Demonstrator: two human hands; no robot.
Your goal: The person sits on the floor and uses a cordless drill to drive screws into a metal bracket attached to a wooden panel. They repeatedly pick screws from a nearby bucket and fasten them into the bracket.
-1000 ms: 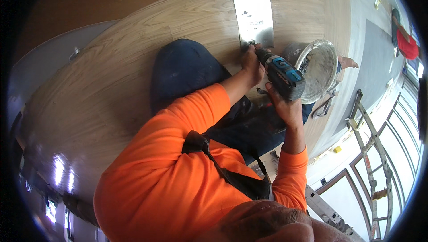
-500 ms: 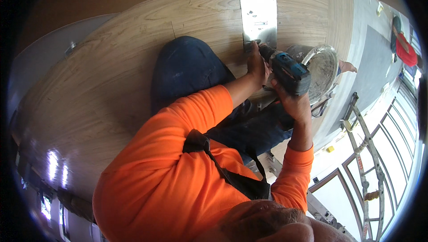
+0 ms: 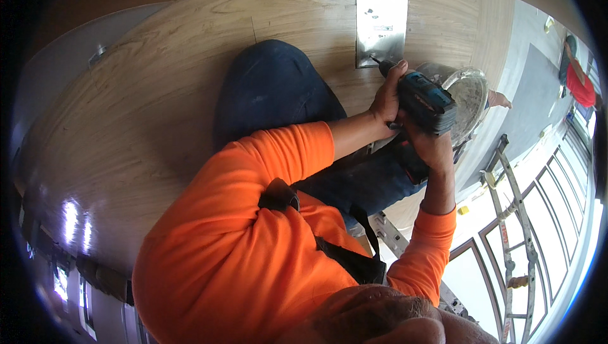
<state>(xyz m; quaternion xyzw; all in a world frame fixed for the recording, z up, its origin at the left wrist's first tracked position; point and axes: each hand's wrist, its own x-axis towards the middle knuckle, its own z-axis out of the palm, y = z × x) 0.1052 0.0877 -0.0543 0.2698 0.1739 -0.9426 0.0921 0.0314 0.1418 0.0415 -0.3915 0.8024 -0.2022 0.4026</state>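
A blue-and-black cordless drill is held in both hands, its tip pointing at the lower left part of a shiny metal plate. My right hand is wrapped round the drill's grip, behind the battery. My left hand is closed against the drill's front left side, thumb up near the chuck; its other fingers are mostly hidden. The thin bit shows at the plate's lower end; whether it touches a screw is too small to tell. Several dark marks and a round hole show on the plate, which lies against a wood-grain surface.
A dirty, pale-rimmed bucket stands just right of the drill. My bent knee is left of my hands. Further right are a ladder and white framed panels. A person in red is at the far right.
My left hand has drawn back from the drill's tip onto its body, so the bit now shows. The drill has shifted right in view. The plate has moved up and right with the view.
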